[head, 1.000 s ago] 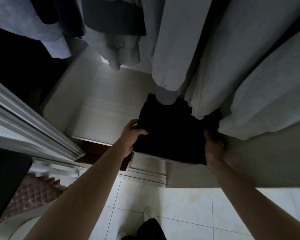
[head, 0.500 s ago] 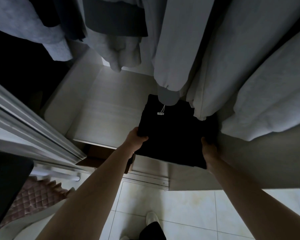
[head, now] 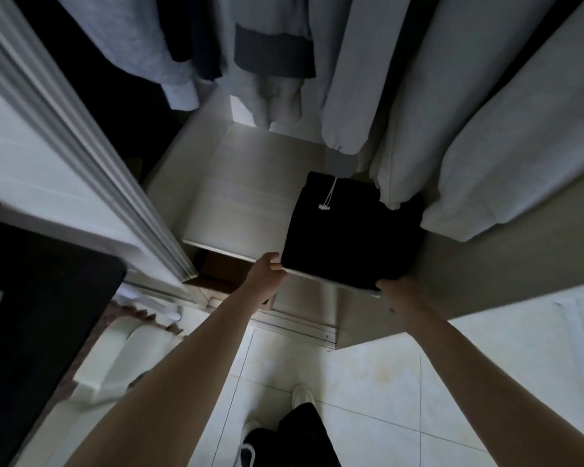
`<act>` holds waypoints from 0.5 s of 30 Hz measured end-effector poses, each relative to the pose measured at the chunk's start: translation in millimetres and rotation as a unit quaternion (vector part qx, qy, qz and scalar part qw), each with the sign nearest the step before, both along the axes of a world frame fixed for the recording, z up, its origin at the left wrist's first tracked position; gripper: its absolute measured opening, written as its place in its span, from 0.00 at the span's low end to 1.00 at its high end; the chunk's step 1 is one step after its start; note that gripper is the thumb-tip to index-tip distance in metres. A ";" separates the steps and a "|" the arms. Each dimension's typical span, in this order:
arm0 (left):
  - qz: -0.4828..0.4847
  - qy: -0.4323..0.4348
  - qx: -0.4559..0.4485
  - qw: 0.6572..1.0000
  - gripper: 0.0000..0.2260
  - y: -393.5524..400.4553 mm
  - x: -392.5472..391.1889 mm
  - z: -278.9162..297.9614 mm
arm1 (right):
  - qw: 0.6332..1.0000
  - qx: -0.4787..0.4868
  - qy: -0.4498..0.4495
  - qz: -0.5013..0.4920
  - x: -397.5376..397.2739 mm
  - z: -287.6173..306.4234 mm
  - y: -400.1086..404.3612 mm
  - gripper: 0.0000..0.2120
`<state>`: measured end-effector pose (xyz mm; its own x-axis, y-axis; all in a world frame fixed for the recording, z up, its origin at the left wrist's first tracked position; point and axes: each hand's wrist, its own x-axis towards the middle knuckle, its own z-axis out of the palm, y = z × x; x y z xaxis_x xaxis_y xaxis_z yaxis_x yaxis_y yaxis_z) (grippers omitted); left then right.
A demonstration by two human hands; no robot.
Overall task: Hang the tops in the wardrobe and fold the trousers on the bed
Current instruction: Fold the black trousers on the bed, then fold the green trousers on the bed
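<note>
I see both hands at the near edge of the folded black trousers with a white drawstring [head: 351, 237]. My left hand [head: 267, 269] has its fingertips curled against the near left corner of the bundle; my right hand [head: 397, 291] meets the near right corner, but its fingers are hidden, so I cannot tell whether it grips or only touches.

The trousers lie flat on the pale wooden wardrobe shelf [head: 243, 197], toward its right side, their near edge level with the shelf's front lip. The white drawstring end [head: 325, 206] rests on top, toward the back.

Above the shelf hang several light grey tops [head: 368, 79], their sleeves and hems reaching down close to the back of the trousers; a darker grey garment [head: 273, 55] hangs behind them.

Left of the shelf stands the white ridged sliding door [head: 81, 156]. In front of the shelf lies the glossy cream tiled floor [head: 368, 382], where my white shoes [head: 302, 396] stand.
</note>
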<state>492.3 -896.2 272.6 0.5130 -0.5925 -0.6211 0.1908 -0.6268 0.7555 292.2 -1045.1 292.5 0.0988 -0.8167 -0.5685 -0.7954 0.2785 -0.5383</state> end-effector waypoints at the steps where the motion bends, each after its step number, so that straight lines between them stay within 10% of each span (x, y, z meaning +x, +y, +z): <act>1: 0.019 0.013 -0.011 1.000 0.21 7.7 -6.3 8.9 | 0.999 0.031 -0.031 -0.017 2.4 9.3 8.7 0.08; 15: 0.266 -0.122 -0.032 0.956 0.11 194.2 -99.7 114.3 | 0.900 0.024 -0.185 0.393 40.2 87.9 156.0 0.14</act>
<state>392.6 -702.0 386.9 0.8774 -0.2395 -0.4157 0.2828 -0.4416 0.8515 332.4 -889.1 380.5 0.8254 -0.3872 -0.4109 -0.5258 -0.2622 -0.8092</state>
